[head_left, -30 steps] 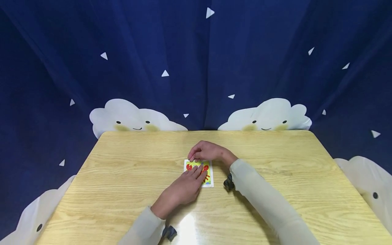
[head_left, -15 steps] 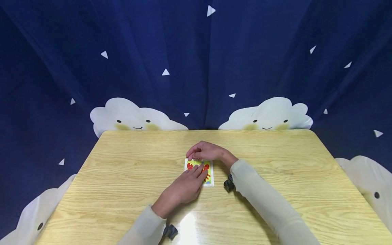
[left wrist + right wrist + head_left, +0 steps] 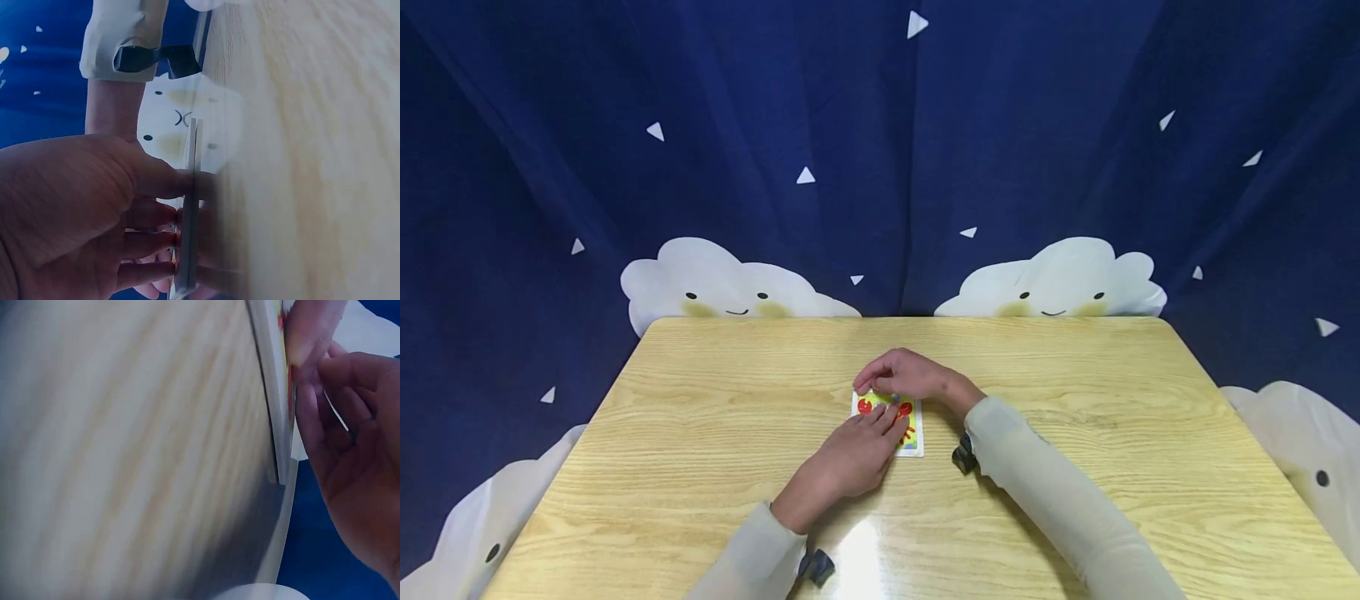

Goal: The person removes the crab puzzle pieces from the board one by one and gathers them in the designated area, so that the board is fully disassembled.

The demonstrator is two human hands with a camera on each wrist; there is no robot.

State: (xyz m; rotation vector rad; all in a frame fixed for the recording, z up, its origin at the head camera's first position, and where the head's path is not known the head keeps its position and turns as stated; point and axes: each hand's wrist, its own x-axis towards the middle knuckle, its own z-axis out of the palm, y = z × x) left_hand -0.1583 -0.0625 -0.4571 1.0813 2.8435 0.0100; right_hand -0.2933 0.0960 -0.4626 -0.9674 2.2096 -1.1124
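Note:
A small flat board [image 3: 914,443] with a white border, a yellow ground and a red crab-like picture lies on the wooden table. My left hand [image 3: 853,454] rests on it from the near left, fingers stretched out over the picture. In the left wrist view the board's thin layered edge [image 3: 191,156] shows, with thumb and fingertips touching its top face. At the board's far edge is my right hand [image 3: 910,373], its fingers bent loosely, tips at the far left corner. Whether those tips hold anything is hidden. Part of the picture is covered by both hands.
The wooden table [image 3: 700,400] extends around the board on all sides. A dark blue curtain [image 3: 850,100] with white triangles and smiling clouds hangs behind it. Each wrist carries a black camera mount [image 3: 816,568] below the pale sleeve.
My right hand's fingertips have shifted slightly left along the board's far edge toward its corner. My left hand stays in place, and the board lies where it was.

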